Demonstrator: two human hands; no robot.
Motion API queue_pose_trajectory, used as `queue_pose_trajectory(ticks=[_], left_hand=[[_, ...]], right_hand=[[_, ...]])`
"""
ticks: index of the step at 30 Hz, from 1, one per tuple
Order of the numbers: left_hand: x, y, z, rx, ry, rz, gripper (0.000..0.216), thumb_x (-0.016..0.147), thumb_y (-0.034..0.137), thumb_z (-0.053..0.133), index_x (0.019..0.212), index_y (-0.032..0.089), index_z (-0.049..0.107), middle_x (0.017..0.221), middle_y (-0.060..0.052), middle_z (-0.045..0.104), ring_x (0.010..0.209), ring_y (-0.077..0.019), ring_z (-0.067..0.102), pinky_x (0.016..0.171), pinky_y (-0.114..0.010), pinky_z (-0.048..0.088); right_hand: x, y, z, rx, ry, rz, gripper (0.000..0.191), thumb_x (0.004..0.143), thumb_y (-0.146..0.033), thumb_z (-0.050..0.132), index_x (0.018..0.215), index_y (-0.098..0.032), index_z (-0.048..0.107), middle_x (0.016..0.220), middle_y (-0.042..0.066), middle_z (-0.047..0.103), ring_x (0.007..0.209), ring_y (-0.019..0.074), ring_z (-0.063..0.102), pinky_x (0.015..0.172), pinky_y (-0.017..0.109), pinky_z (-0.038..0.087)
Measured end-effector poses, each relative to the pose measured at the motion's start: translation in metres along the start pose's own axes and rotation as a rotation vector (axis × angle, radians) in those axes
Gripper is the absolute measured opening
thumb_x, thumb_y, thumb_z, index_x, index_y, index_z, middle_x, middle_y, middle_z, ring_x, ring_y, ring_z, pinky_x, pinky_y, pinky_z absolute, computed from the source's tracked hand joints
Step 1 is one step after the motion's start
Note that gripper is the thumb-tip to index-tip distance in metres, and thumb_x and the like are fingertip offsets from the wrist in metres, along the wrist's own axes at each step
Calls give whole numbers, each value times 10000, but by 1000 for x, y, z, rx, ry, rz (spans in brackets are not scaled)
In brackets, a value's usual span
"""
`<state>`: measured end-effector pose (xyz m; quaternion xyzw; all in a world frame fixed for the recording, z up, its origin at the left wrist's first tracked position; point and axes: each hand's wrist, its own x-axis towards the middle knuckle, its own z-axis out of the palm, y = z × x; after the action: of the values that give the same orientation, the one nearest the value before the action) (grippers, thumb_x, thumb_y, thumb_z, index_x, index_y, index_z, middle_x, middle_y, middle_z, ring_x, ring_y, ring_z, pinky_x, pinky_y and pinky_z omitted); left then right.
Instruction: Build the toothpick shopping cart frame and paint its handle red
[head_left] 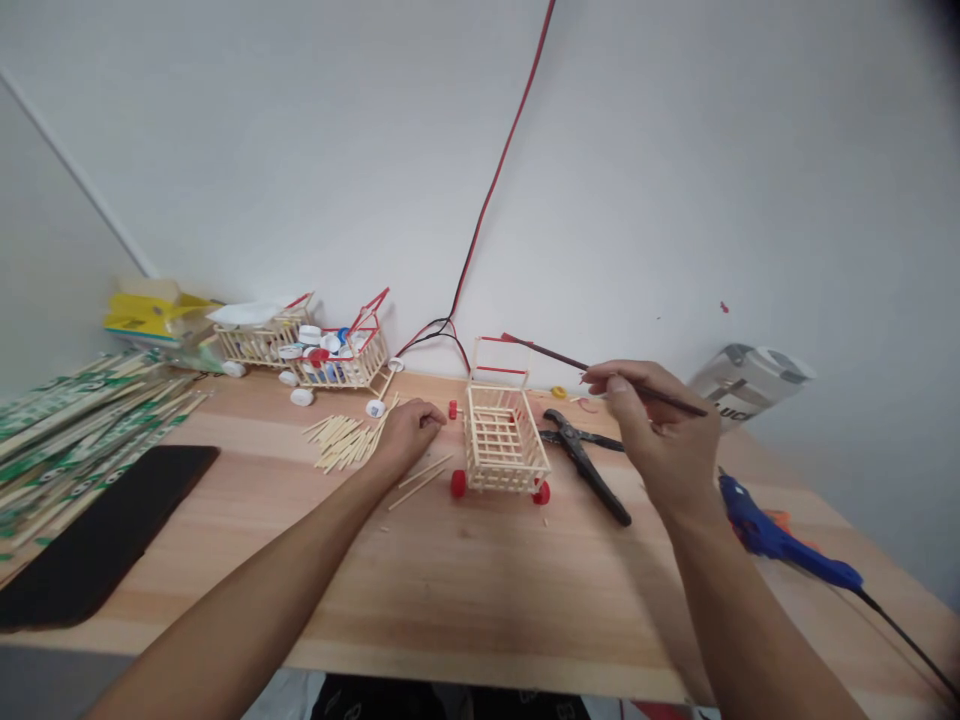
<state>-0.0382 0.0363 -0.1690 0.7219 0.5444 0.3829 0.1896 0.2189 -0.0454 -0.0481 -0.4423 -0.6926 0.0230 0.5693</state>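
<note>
My right hand (660,420) grips a dark, slim paintbrush (559,355), its red tip touching or just in front of the handle of a small stick-built shopping cart (506,440). That cart stands on red wheels, and its upright handle frame is partly red. My left hand (412,430) rests on the table to the left of the cart, fingers curled in; whether anything is in them is hidden. Beside that hand lies a pile of short wooden sticks (341,440), with a few loose sticks (420,485) nearer the cart.
Black-handled pliers (592,470) lie right of the cart. A blue glue gun (787,545) with a cord and a white container (757,385) are farther right. Left are two finished-looking carts (341,360), one holding bottle caps, wrapped sticks (82,430) and a black phone-like slab (112,530).
</note>
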Motion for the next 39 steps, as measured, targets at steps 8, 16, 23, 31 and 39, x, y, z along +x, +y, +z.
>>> queue_pose_trajectory(ticks=[8,16,23,31,39], left_hand=[[-1,-2,1,5,18,6,183,743,72,579,783,175,724,819,-29,705,782,-164,619,717,-269,458],[0,-1,1,-5,8,-18,191,742,58,578,786,168,728,834,-38,706,791,-170,620,721,-274,458],[0,-1,1,13,11,-9,191,742,62,581,782,175,730,828,-34,706,780,-169,617,721,-273,457],[0,0,1,-9,5,-26,188,749,53,581,797,158,730,843,-42,704,801,-173,622,729,-271,449],[0,-2,2,-11,10,-18,188,743,44,586,792,154,731,819,-40,699,781,-166,615,716,-264,444]], right_hand=[[9,-6,21,44,-56,23,175,904,-250,515,921,-217,686,909,41,694,795,166,649,610,286,518],[10,-7,20,4,-55,-2,173,901,-216,517,909,-221,690,911,34,699,819,164,650,661,299,509],[8,-10,18,2,-78,-11,170,903,-230,522,911,-219,692,925,43,698,842,176,642,649,304,500],[15,-13,23,-15,-91,-93,174,897,-199,521,890,-206,695,892,38,701,801,160,635,642,294,472],[15,-12,23,-36,-86,-112,168,896,-190,532,900,-196,700,881,33,705,779,144,632,616,269,462]])
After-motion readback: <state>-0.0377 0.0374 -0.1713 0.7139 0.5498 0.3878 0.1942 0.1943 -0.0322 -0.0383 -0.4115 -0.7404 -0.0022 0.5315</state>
